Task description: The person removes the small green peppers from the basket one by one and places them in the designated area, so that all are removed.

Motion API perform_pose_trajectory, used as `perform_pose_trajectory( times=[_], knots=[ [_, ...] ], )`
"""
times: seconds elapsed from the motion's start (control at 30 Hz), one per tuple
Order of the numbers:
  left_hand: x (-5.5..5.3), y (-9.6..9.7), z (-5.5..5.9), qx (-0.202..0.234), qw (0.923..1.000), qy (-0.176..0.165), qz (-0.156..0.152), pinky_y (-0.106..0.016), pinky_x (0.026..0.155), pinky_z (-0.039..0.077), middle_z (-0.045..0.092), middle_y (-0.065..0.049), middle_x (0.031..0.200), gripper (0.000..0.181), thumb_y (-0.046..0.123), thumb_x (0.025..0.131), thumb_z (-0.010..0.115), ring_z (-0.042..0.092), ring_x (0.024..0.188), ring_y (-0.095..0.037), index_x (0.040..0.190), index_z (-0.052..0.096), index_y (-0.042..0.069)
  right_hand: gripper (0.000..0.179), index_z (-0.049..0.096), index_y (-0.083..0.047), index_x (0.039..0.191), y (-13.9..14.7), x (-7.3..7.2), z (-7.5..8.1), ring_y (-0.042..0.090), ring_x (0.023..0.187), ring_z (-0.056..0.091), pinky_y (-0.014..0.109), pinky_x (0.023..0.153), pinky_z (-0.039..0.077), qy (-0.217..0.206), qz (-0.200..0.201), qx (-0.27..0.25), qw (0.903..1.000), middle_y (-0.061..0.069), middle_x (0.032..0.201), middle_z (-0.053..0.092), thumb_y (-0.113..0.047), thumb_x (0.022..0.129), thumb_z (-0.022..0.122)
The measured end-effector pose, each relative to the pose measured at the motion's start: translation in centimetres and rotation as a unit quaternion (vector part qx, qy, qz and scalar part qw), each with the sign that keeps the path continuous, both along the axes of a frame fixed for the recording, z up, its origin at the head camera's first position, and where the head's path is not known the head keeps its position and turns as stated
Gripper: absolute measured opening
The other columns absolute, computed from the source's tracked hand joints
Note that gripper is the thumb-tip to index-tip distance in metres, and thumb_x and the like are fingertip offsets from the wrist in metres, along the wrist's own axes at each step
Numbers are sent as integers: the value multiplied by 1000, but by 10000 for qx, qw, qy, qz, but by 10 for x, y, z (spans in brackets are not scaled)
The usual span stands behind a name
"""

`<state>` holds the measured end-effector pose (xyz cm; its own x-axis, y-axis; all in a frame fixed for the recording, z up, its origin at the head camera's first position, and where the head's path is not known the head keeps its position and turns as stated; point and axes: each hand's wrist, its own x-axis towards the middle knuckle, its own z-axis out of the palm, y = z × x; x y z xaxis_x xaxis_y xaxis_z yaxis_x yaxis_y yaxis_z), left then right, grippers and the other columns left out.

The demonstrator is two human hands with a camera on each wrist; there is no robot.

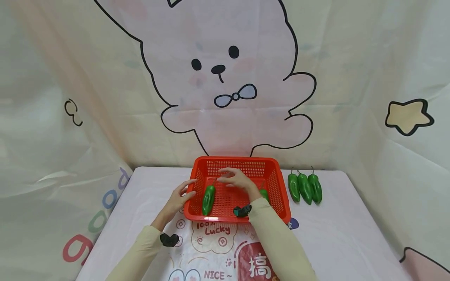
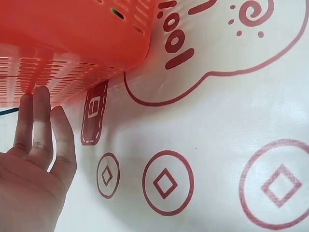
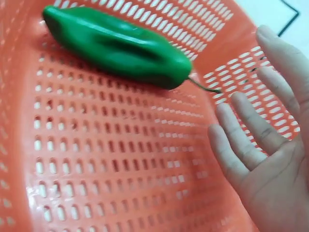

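Observation:
An orange-red plastic basket (image 1: 225, 219) with slotted walls stands on the table. Inside it, a green chili pepper (image 1: 208, 200) lies at the left, and another green pepper (image 1: 264, 194) is partly hidden by the right forearm. My left hand (image 1: 177, 200) is at the basket's left side; in the left wrist view its fingertips (image 2: 42, 92) touch the slotted outer wall. Over the basket's inside hovers my right hand (image 1: 237, 180), fingers spread and holding nothing. In the right wrist view the left pepper (image 3: 120, 46) lies along the wall, its thin stem toward that hand but apart from it.
Right of the basket, three more green peppers (image 1: 304, 188) lie side by side on the white table (image 1: 337, 234). A printed mat (image 1: 214, 253) with red drawings spreads in front of and under the basket. A cartoon-printed cloth (image 1: 225, 128) hangs behind the table.

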<state>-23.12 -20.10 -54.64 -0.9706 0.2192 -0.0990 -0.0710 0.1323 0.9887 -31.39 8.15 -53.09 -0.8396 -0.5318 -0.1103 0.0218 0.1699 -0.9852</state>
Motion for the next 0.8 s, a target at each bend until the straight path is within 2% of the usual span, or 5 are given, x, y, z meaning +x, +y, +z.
perform_pose_trajectory(
  times=[0.17,0.33,0.57,0.8],
  knots=[
    [0,1,-3,-46,10000,61,50,-56,82,57,44,-29,145,51,11,103,61,55,119,-50,152,46,16,51,51,5,143,-5,-3,-10,42,117,60,56,101,47,-213,189,-75,9996,24,129,60,-7,97,70],
    [-1,1,-4,-100,9998,61,148,-50,78,60,47,-27,141,49,11,103,61,57,117,-47,150,48,18,56,51,2,145,-7,-5,-16,32,115,63,52,100,49,-317,302,93,9990,27,137,56,-10,95,73],
    [-2,1,-5,-103,9999,89,70,-48,77,60,47,-27,142,50,12,103,61,55,120,-47,151,47,17,58,50,2,146,-11,-6,-13,31,117,62,52,101,49,-248,466,309,9981,27,139,54,-11,95,74],
    [-3,-1,-4,26,10000,-31,-50,-53,79,58,44,-32,142,52,7,104,58,53,120,-54,153,42,11,53,53,5,142,-18,-5,-8,31,114,61,55,98,50,-107,616,652,9959,28,134,57,-9,95,73]
  ],
)
